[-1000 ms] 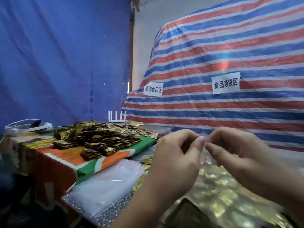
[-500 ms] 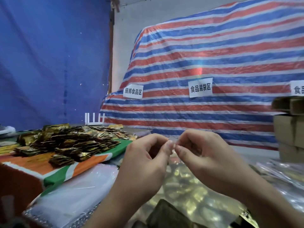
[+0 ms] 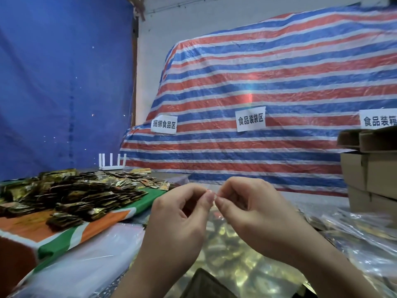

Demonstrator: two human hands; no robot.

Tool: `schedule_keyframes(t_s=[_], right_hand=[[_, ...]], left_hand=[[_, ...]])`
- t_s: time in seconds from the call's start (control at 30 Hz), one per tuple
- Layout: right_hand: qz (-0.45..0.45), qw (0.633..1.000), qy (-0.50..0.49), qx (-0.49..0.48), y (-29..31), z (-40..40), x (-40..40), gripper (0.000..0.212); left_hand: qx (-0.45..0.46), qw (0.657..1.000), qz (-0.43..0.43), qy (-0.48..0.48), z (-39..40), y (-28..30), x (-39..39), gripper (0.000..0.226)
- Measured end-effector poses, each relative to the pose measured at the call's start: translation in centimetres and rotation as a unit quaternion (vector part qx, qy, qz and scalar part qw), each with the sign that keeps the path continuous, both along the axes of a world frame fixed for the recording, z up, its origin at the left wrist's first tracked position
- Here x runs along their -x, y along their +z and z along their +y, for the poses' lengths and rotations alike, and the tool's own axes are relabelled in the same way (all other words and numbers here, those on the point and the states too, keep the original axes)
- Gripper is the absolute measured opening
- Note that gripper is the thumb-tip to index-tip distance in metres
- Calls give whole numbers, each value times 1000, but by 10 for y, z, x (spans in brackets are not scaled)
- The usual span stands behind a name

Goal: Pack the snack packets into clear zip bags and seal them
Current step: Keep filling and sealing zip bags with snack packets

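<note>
A blue tarpaulin (image 3: 60, 87) hangs as the left wall; beside it a strip of pale wall (image 3: 154, 50) rises behind a brown post (image 3: 135, 82); a red, white and blue striped tarpaulin (image 3: 268, 87) drapes over a bulky mass across the back, bearing three white paper signs (image 3: 250, 118) with Chinese characters; brown cardboard boxes (image 3: 371, 173) stack at the right edge; a white router (image 3: 112, 162) with upright antennas stands at the bench's far edge; a soft light glare marks the stripes.
</note>
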State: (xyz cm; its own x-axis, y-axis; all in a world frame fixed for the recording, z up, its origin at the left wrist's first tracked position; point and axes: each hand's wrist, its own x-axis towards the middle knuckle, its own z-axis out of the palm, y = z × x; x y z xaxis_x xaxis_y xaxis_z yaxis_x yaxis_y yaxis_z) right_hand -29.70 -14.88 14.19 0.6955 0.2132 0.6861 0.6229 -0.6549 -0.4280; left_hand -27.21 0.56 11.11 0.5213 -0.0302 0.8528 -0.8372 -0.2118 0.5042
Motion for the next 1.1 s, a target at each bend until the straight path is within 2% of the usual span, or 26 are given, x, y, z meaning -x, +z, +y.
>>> schedule_keyframes(t_s=[0.2, 0.47, 0.63, 1.1], right_hand=[[-16, 998, -36, 42, 0, -1, -2, 24], [-50, 997, -48, 33, -7, -8, -5, 25], [-34, 996, -66, 43, -12, -23, -3, 26], [-4, 994, -88, 61, -24, -39, -1, 26]], left_hand=[[38, 999, 11, 20, -6, -4, -4, 18], [85, 994, -19, 68, -5, 2, -14, 22], [125, 990, -14, 66, 6, 10, -27, 23], [142, 985, 15, 94, 15, 24, -57, 21]])
